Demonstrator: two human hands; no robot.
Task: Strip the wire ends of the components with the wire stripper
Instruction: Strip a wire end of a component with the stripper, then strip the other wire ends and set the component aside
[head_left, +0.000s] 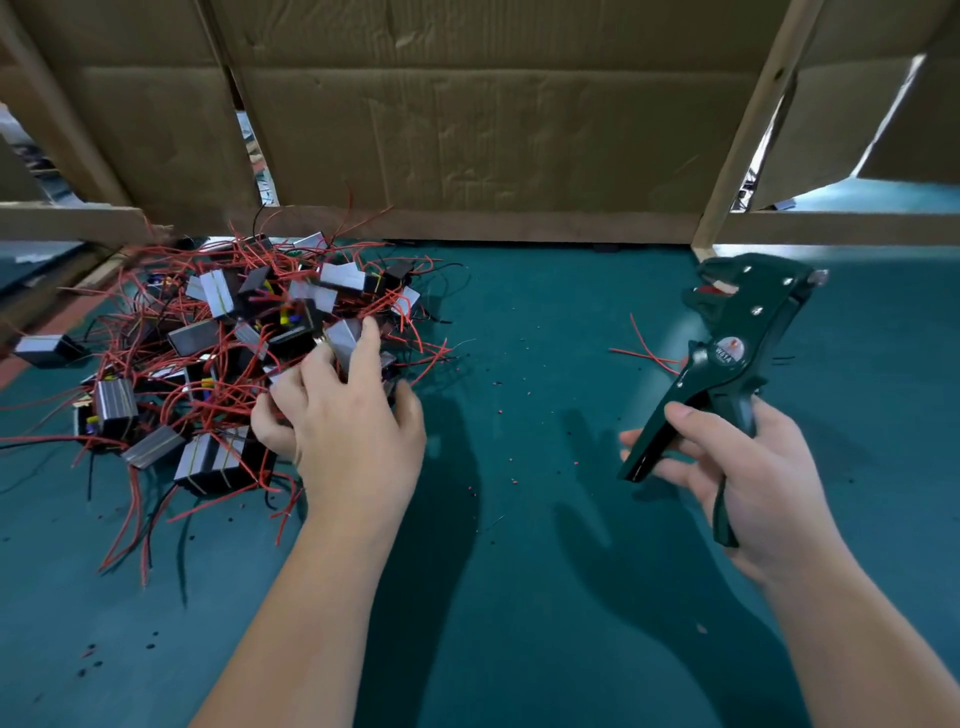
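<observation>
The left hand (343, 415) lies palm down on the right edge of a heap of components (117, 405). They are small black blocks with grey metal sides, each with thin red and black wires, and they are tangled together at the left of the dark green table mat (519, 322). The fingers (317, 364) of this hand are bent down into the heap and touch several blocks, and the index finger reaches over one grey block. The hand is blurred, so it only seems to close round something; I cannot tell whether it really pinches a component.

The right hand (748, 467) holds a dark green metal wire stripper (727, 358) with two long handles, lifted above the mat at the right and well apart from the heap. The thumb (680, 413) presses on the front handle, the other fingers are curled loosely under it, and the rear handle lies against the palm. The two handles are spread apart. The head of the tool points up and away from the person, and a red part shows inside it.

A loose red wire piece (644, 348) lies on the mat just left of the tool. Small crumbs of insulation (498, 410), red and black, are scattered between the two hands. Behind the mat stands a brown cardboard wall (467, 130), and a pale wooden post (748, 130) leans at the right.
</observation>
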